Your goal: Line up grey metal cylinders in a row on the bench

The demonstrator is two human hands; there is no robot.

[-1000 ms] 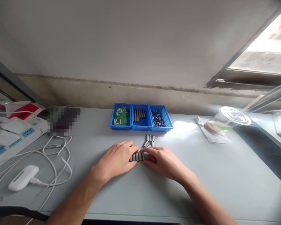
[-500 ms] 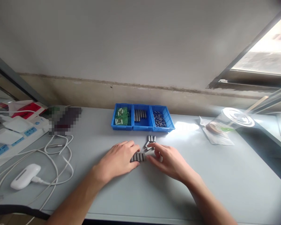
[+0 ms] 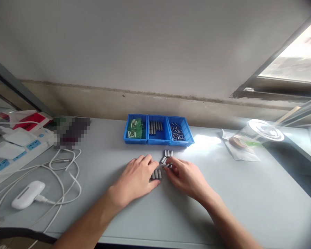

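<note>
My left hand [image 3: 136, 177] rests on the table around a row of short metal pins [image 3: 157, 174], fingers at their far side and thumb at their near side. It covers the row's left end. My right hand [image 3: 188, 175] pinches one metal pin [image 3: 167, 165] between thumb and forefinger, just beyond the row's right end. A loose pin [image 3: 163, 159] lies slanted by those fingertips. Behind it, several more pins [image 3: 168, 153] stand side by side in a small group, partly hidden by my right hand.
Three joined blue bins sit behind my hands: the left bin [image 3: 135, 141] holds green bags with pins, the middle bin [image 3: 159, 141] pins in rows, the right bin [image 3: 182, 143] small loose metal pieces. Cables [image 3: 63, 180], a white case [image 3: 28, 194] and a power strip [image 3: 37, 143] lie left; a clear container [image 3: 265, 130] lies right.
My left hand has shifted a little to the right along the row of pins. My right thumb and forefinger have closed on a pin.
</note>
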